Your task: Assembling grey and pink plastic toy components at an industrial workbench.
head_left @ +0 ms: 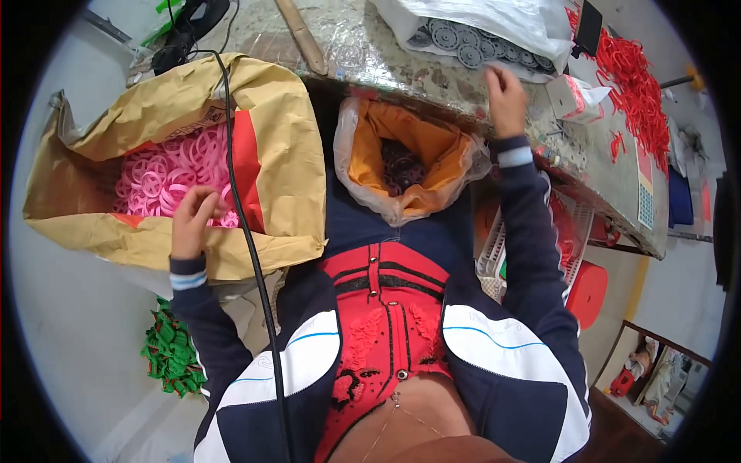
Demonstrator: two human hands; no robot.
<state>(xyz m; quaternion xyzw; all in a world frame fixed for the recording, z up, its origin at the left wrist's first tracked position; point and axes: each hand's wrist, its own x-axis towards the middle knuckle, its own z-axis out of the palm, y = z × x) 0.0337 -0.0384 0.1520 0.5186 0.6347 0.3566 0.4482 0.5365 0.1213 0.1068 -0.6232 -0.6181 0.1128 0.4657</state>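
Observation:
My left hand [192, 224] is over the near side of a large brown paper sack [285, 170] full of pink plastic rings [166, 174]. Its fingers are bent together beside the rings; anything between them is too small to make out. My right hand [507, 104] is raised at the table's near edge, just short of a pile of grey toothed wheels [469, 46] in a white plastic bag [513, 19]. Its fingers are curled, and what they may hold is hidden. Between my hands stands an orange-lined bag [448, 174] with dark small parts [403, 168] at its bottom.
A black cable [248, 231] hangs across the paper sack. On the worn table [363, 46] lie a wooden stick [301, 35], a tissue box [570, 99] and a heap of red strips [631, 85]. Green pieces [168, 347] lie at lower left; a white basket [583, 231] stands under the table.

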